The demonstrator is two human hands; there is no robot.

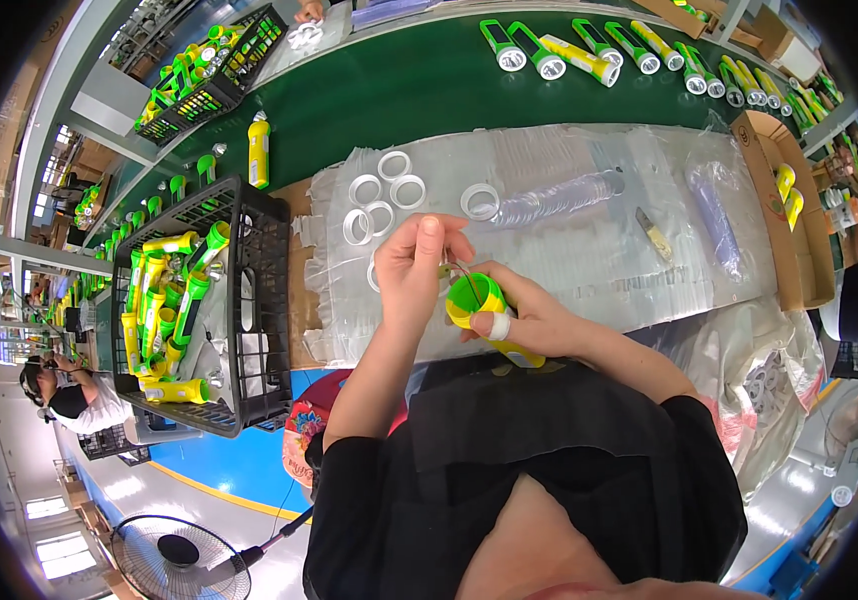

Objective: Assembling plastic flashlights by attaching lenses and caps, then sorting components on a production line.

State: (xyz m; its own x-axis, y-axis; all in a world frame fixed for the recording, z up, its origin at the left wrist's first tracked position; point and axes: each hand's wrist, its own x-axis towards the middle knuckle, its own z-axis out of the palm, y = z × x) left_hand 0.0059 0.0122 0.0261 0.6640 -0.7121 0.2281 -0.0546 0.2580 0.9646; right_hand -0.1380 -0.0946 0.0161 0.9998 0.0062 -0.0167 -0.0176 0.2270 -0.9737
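In my right hand [524,312] is a yellow and green flashlight body [494,300], its open end tilted up and showing a green inside. A white wrap sits on one finger of that hand. My left hand [417,262] is raised beside the opening, fingertips pinched on thin wires [465,272] that run into the body; any small part at their end is too small to make out. Beyond the hands, several white rings [407,192] lie on the plastic-covered work surface [549,265], with a fanned row of clear discs [559,200] near one ring [480,202].
A black crate [249,310] of flashlight bodies stands at left; another crate [219,100] is farther back. Finished-looking flashlights [589,55] line the green bench. At right are a yellow-handled blade [654,236], a wrapped disc stack [715,222] and a cardboard box [784,215]. A fan [181,555] stands behind left.
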